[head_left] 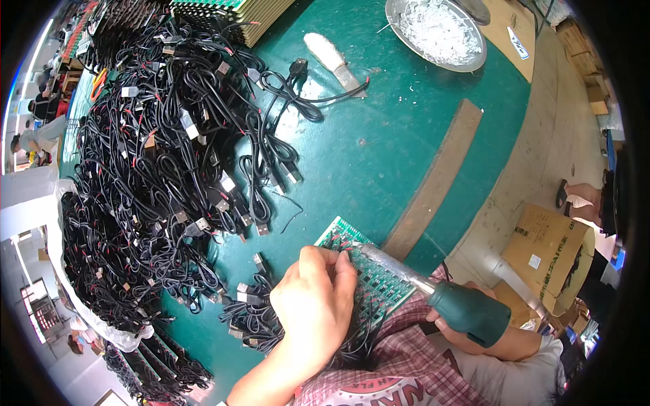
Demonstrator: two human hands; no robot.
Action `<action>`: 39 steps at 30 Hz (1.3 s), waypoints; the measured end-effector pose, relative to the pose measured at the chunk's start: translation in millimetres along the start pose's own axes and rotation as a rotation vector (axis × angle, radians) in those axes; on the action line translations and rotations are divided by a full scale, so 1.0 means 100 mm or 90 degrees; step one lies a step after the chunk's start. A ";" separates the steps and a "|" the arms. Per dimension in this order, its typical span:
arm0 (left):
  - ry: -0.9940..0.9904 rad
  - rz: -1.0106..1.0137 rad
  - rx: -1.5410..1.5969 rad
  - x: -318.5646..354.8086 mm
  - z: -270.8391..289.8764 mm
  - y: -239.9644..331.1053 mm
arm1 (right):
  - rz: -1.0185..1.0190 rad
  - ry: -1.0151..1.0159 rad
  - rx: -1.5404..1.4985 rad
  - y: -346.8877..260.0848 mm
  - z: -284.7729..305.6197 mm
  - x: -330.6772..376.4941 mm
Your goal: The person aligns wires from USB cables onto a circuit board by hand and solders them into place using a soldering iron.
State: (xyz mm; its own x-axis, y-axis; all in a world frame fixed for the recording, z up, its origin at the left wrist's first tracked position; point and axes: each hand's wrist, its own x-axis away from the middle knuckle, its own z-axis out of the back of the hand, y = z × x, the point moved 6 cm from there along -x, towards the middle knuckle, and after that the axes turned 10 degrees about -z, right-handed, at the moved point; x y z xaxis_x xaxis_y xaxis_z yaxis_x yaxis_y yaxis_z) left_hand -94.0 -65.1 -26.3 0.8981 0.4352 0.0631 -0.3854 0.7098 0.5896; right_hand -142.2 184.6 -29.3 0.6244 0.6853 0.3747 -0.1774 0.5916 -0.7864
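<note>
My left hand (315,294) is closed in a pinch at the left edge of a green circuit board (382,287). Thin red wire ends show at its fingertips, and the black USB cable they seem to belong to is mostly hidden by the hand. Wrapped around the dark green handle of a soldering iron (470,311), my right hand (443,325) is partly hidden behind it. The iron's metal tip reaches the board's upper part, close to my left fingertips. More black USB cables (254,314) lie beside my left wrist and below the board.
A large heap of black USB cables (183,135) covers the left of the green table (352,169). Farther off lie a knife-like tool with a wrapped handle (332,57) and a metal dish of whitish bits (440,34). A flat brown strip (437,179) and floor carton (548,250) are right.
</note>
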 end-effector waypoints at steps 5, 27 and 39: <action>-0.006 0.001 0.001 0.01 -0.01 -0.01 | -0.028 -0.003 -0.019 0.06 -0.03 0.03; 0.006 -0.015 -0.009 -0.01 0.00 0.02 | -0.051 -0.002 0.018 -0.02 0.01 0.03; -0.018 -0.027 0.019 -0.03 -0.02 0.03 | -0.034 0.006 0.053 0.00 -0.01 0.14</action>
State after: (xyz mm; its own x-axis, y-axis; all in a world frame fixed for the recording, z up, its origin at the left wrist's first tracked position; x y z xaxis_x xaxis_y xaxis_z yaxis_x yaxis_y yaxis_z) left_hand -98.6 -63.1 -26.3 0.9194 0.3887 0.0596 -0.3404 0.7105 0.6159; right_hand -133.2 193.9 -24.8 0.6413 0.6483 0.4104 -0.2061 0.6607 -0.7218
